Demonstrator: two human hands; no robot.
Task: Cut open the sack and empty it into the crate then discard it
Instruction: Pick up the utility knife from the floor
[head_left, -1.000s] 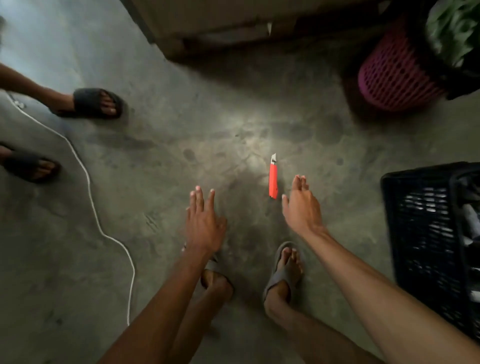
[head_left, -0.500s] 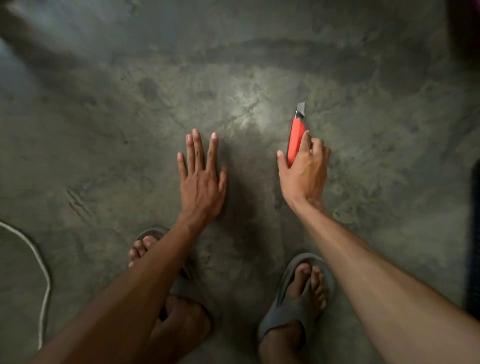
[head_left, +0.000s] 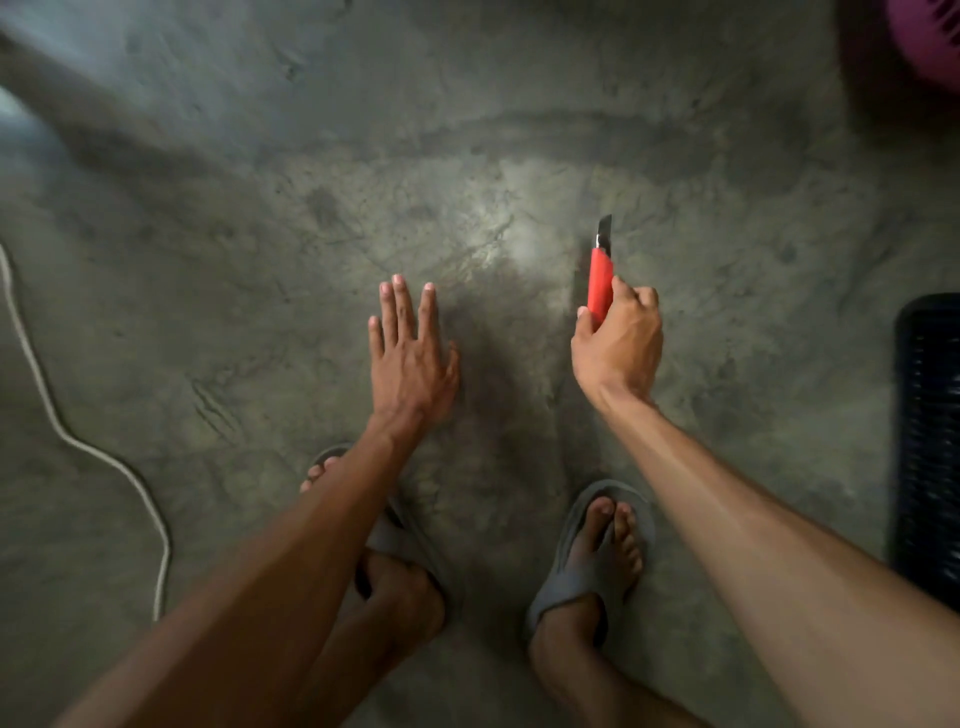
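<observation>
Red utility knife (head_left: 601, 278) gripped in right hand (head_left: 618, 345), blade forward; left hand (head_left: 410, 358) spread flat, empty.

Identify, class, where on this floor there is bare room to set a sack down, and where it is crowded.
Free: the grey concrete floor ahead of both hands, between the white cord and the black plastic crate. Crowded: near the grey sandals, and around the right hand holding the red utility knife, blade out. The left hand is open.

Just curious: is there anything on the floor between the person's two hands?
No. In the head view, only bare concrete floor lies between the open left hand and the right hand holding the red cutter.
</observation>
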